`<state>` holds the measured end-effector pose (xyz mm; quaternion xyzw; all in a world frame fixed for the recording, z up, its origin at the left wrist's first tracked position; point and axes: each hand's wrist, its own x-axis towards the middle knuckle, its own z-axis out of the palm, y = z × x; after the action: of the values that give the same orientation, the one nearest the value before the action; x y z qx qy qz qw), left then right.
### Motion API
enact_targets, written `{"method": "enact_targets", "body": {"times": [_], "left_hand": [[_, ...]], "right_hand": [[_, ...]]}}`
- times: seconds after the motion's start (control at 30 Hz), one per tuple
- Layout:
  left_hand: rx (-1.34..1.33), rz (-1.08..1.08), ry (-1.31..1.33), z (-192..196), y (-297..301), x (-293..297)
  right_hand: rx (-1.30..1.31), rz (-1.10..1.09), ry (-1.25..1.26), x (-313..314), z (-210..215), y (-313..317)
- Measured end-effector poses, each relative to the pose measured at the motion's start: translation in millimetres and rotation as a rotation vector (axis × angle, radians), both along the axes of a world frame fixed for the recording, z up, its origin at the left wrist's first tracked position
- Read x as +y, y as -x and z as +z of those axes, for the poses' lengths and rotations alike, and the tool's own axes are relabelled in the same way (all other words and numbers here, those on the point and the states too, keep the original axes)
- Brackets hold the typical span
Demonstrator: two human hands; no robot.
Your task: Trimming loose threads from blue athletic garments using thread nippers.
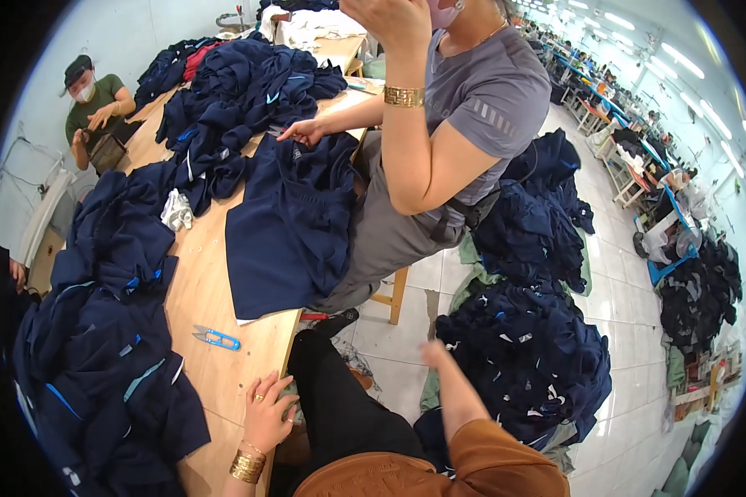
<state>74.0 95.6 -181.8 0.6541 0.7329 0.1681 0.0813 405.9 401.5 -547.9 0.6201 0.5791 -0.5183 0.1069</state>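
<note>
Clock positions are read on the view, 12 at the top. My left hand (269,406) is at 7 o'clock, at the near side edge of the bench (203,290). Its fingers are spread and slightly bent; no object is visible in its grasp. My right hand (433,354) is at 5 o'clock, off the bench, arm extended over the floor side. It is blurred: I cannot tell whether its fingers are open or closed, nor whether they touch the floor pile.

The floor pile (522,356) of navy garments, nearest my right hand, is at 4 o'clock. A second navy heap (530,224) adjoins it at 3 o'clock. White floor tiles (630,348) form a lane along the right of both. A narrower tile strip lies between the floor pile and a wooden stool leg (396,296) near the centre.

Blue-handled thread snips (217,338) lie at 8 o'clock, well inside the bench edge, with bare wood around them. This bare strip continues toward 7 o'clock, bounded on its left by a bench pile (108,348) of navy garments. At 10 o'clock a navy garment (286,232) covers the bench up to its right edge; a co-worker (489,91) in grey at 1 o'clock has one hand (304,132) at its upper end.
</note>
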Motion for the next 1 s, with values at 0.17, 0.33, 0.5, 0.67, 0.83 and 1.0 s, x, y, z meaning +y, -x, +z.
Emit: {"method": "enact_targets", "body": {"times": [0.17, 0.33, 0.5, 0.67, 0.83, 1.0], "left_hand": [[-0.08, -0.083, -0.082, 3, -13, 17], [-0.023, 0.028, -0.017, -3, 3, -13], [-0.048, 0.035, -0.024, -4, 10, -19], [-0.096, 0.011, -0.079, -5, 9, -7], [-0.098, -0.009, -0.102, -8, 13, -14], [-0.107, -0.009, -0.113, -8, 9, -14]], "right_hand": [[-0.032, 0.388, 0.336, -151, -68, 4], [0.036, 0.432, 0.052, -135, 27, 95], [0.101, 0.006, 0.046, -72, 82, 110], [0.434, -0.408, -0.208, -46, 153, 122], [0.7, -0.338, -0.673, -64, 261, 207], [0.864, -0.096, -0.853, -75, 320, 255]]}}
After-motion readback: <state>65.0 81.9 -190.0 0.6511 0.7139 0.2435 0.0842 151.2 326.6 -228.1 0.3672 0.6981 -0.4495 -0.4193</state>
